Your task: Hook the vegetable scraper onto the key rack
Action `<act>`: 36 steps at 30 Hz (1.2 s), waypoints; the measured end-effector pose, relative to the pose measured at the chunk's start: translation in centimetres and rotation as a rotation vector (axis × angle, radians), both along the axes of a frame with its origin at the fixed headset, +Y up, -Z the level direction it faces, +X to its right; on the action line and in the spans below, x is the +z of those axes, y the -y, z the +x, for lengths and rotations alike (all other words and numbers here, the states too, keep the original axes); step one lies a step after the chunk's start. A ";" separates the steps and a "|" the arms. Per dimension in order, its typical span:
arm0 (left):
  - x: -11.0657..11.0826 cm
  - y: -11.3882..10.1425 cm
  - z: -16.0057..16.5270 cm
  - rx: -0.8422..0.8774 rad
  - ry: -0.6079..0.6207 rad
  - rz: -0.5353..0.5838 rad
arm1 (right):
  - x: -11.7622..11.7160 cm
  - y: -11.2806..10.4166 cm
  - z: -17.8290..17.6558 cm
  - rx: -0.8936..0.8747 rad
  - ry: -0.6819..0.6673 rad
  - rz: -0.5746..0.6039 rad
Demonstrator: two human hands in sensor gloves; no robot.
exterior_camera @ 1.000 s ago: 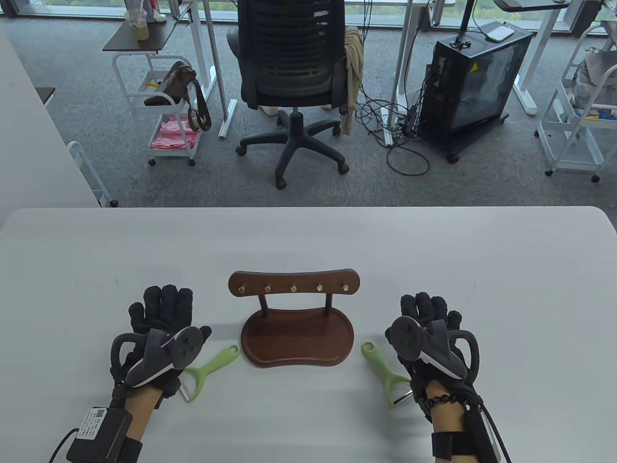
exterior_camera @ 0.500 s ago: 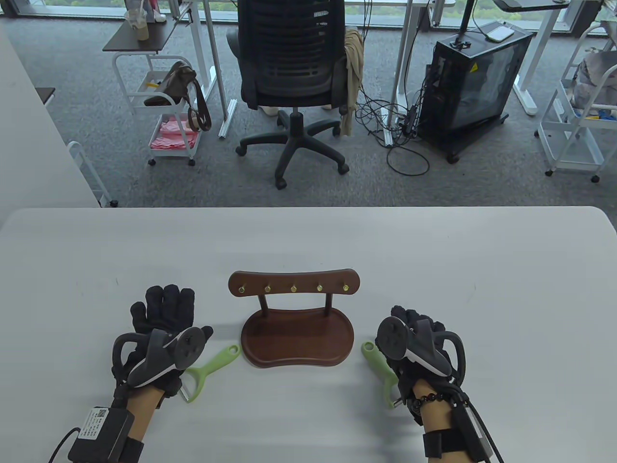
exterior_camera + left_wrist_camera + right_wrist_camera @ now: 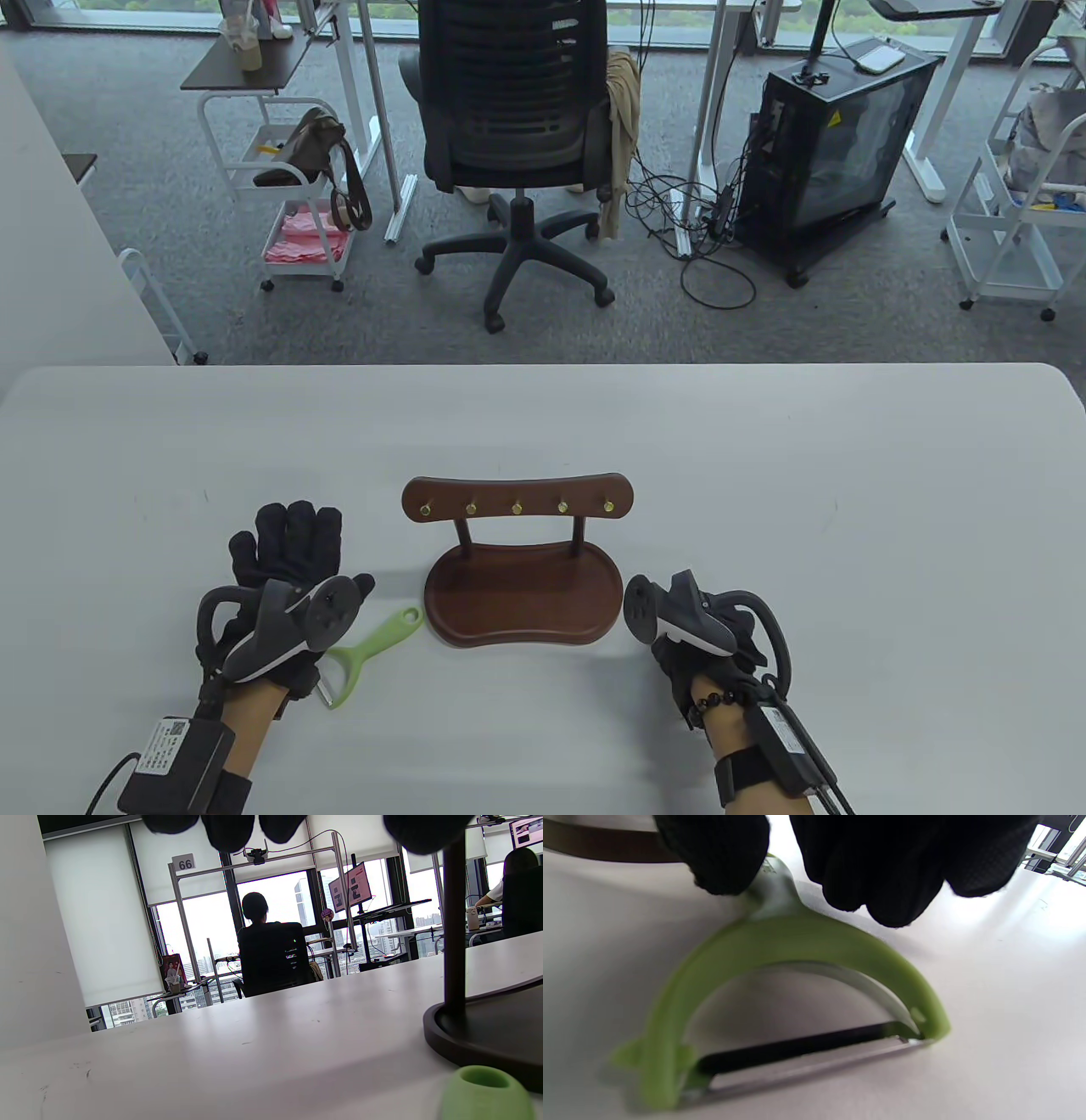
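Observation:
The wooden key rack (image 3: 519, 586) stands mid-table, with several brass pegs (image 3: 517, 508) on its top bar. A green vegetable scraper (image 3: 373, 643) lies left of its base, beside my left hand (image 3: 288, 552), which rests flat on the table with fingers spread, holding nothing. My right hand (image 3: 708, 649) sits right of the base and covers a second green scraper. In the right wrist view that scraper (image 3: 780, 942) lies on the table, blade towards the camera, with my thumb (image 3: 717, 853) and fingers (image 3: 882, 870) closed around its handle. The left wrist view shows the left scraper's handle end (image 3: 488, 1090) and the rack base (image 3: 488, 1035).
The white table (image 3: 764, 475) stretches beyond the rack. An office chair (image 3: 517, 144), carts and a black computer case (image 3: 831, 144) stand on the floor past the far edge.
My right hand has moved left and towards me, onto the right scraper, and now covers it, fingers closing on the handle. The left hand and left scraper have not moved.

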State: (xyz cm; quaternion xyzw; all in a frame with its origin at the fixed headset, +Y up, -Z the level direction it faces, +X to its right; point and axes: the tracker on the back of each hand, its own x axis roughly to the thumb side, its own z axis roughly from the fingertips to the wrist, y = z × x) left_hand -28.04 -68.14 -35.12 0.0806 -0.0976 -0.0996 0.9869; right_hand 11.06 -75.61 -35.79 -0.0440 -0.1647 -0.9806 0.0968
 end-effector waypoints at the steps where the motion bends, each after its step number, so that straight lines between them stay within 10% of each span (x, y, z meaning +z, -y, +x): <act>1: 0.0 0.0 0.0 -0.001 0.001 0.001 | 0.0 0.1 -0.1 0.005 -0.004 0.000; 26: 0.1 0.0 0.1 -0.012 -0.001 -0.002 | 0.2 0.6 -1.4 0.086 -0.072 0.048; 36: 0.1 -0.1 0.1 -0.007 -0.001 0.001 | 1.1 -3.8 -2.0 -0.105 -0.096 0.224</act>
